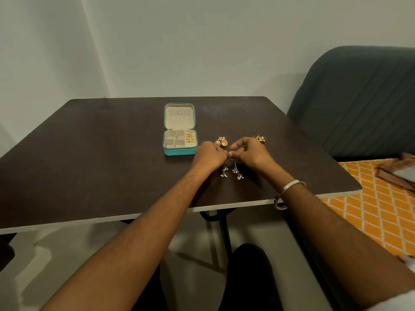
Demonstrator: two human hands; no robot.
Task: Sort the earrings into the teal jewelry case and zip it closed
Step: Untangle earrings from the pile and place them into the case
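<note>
Both hands meet over the dark table (89, 153): the left hand (210, 157) and the right hand (249, 153) each pinch the top of a silver dangling earring (237, 171), pearl drops hanging below the fingers. The open teal jewelry case (179, 151) sits just left of the left hand, gold earrings (190, 138) in its right compartment. Round gold earrings (221, 141) lie just beyond the knuckles; another gold pair (259, 138) peeks out behind the right hand.

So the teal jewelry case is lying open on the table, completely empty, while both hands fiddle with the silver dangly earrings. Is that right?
Not quite: the teal jewelry case is open but not empty. The head view shows gold earrings already in its right-hand compartment. The rest holds: the left hand and right hand hold the silver dangly earrings over the table.
</note>
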